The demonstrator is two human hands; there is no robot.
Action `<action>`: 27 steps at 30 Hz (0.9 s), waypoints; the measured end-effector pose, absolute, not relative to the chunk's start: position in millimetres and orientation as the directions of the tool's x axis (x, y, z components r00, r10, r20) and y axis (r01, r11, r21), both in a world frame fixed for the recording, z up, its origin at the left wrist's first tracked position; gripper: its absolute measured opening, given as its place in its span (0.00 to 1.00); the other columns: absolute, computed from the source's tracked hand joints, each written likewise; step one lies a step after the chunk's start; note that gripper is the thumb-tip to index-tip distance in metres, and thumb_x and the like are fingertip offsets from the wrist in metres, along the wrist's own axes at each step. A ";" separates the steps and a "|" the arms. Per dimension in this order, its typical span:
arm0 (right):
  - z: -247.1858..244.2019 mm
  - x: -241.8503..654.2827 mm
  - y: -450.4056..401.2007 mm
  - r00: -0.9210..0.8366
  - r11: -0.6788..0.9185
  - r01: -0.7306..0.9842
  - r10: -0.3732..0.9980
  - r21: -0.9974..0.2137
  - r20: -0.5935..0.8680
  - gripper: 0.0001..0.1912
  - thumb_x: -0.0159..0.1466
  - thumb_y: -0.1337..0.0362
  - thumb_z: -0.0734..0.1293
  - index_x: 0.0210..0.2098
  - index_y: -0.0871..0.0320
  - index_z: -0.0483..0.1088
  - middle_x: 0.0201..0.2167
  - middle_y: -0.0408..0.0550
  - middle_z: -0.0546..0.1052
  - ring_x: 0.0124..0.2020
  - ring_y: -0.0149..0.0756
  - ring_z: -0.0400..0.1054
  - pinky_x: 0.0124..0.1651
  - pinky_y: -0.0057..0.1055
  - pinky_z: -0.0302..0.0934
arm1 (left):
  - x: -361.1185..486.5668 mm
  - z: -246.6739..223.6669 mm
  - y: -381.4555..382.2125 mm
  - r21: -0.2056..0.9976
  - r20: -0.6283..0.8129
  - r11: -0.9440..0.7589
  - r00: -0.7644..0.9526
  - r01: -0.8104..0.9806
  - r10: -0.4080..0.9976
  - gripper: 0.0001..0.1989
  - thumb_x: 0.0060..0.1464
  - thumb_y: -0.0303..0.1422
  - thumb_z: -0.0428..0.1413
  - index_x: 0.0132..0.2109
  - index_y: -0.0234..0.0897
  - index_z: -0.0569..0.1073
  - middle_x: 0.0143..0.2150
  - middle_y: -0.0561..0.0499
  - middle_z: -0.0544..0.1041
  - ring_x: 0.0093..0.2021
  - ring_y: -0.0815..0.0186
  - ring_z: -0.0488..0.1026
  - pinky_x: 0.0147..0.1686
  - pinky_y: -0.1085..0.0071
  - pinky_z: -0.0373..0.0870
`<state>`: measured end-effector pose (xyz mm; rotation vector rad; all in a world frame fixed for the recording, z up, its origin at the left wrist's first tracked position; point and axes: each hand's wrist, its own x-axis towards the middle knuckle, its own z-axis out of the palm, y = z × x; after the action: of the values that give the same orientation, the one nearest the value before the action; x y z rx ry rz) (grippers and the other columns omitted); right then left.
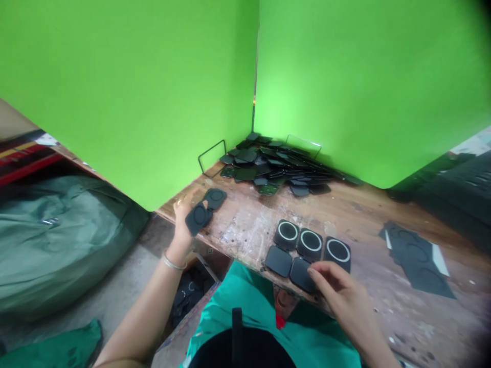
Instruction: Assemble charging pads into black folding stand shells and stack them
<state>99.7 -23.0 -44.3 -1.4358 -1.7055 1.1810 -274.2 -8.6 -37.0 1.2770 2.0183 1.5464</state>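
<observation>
My left hand, with a bracelet on its wrist, grips a black two-panel folding pad at the table's left edge. Each panel of this pad bears a dark ring. My right hand has its thumb and fingers closed at the corner of a flat black square panel near the front edge. Another plain black panel lies to its left. Behind them sit three black square pads with white rings: a left one, a middle one and a right one, partly covered by my right hand.
A heap of thin black plates lies at the back corner of the worn wooden table, against green partitions. Dark cut sheets with ring outlines rest at the right. A green bag is on the floor at left.
</observation>
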 end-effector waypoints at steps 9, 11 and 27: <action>-10.0 43.9 -31.4 -0.330 0.102 0.143 0.943 -0.984 0.050 0.12 0.62 0.55 0.69 0.36 0.56 0.79 0.35 0.49 0.77 0.33 0.37 0.70 0.30 0.29 0.63 | -136.5 -28.6 -28.3 0.841 0.226 -0.075 -0.223 0.536 0.948 0.26 0.58 0.36 0.55 0.62 0.43 0.64 0.62 0.45 0.68 0.61 0.55 0.66 0.60 0.58 0.62; -6.1 42.1 -33.0 -0.321 0.108 0.114 0.945 -0.988 0.066 0.10 0.62 0.57 0.70 0.34 0.56 0.79 0.33 0.48 0.76 0.30 0.35 0.69 0.28 0.28 0.61 | -115.7 -29.0 -30.3 0.860 0.193 -0.076 -0.184 0.505 0.964 0.25 0.58 0.36 0.55 0.62 0.43 0.64 0.61 0.45 0.69 0.60 0.55 0.66 0.60 0.58 0.62; 27.2 85.6 -77.9 -0.427 0.865 0.220 0.501 -0.451 0.753 0.08 0.61 0.73 0.66 0.37 0.56 0.71 0.22 0.44 0.74 0.25 0.35 0.68 0.26 0.33 0.65 | -101.6 -29.9 2.6 0.952 0.007 0.086 -0.302 0.293 0.953 0.14 0.53 0.40 0.60 0.44 0.39 0.70 0.45 0.48 0.74 0.46 0.61 0.72 0.45 0.67 0.68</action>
<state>85.6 -77.9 27.2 -0.5267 -2.0221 0.3485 -101.6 2.6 -29.9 1.2430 1.6885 1.2384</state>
